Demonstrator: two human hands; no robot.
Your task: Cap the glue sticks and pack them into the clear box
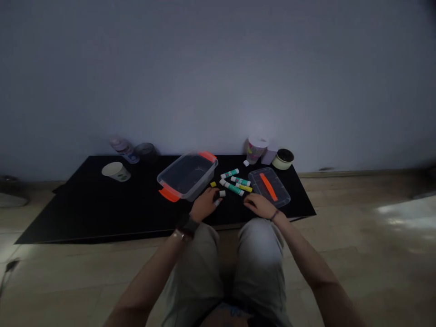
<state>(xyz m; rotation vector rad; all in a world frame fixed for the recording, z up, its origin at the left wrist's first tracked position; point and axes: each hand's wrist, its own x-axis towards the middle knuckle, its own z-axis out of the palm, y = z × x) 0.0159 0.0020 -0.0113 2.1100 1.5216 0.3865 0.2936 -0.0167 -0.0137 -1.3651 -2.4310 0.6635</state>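
My left hand (205, 203) rests on the black table with thumb and fingers apart. A white cap (222, 193) lies right at its fingertips; whether they touch is hard to tell. Just beyond the fingers is a small yellow cap (213, 184). My right hand (259, 205) rests low at the lid's near left side, fingers loosely bent, with nothing visible in them. Between and beyond my hands lie several glue sticks: a white-and-green glue stick (230, 173), another glue stick (240, 181), a longer one (233, 188) and a yellow glue stick (244, 187).
A clear container (187, 196) with orange clips stands left of the glue sticks. Its clear lid (282, 194) with an orange handle lies right. Behind are a patterned cup (255, 151), lilac box (269, 155) and cream bowl (283, 162). Left are a paper cup (116, 171) and bottle (125, 150).
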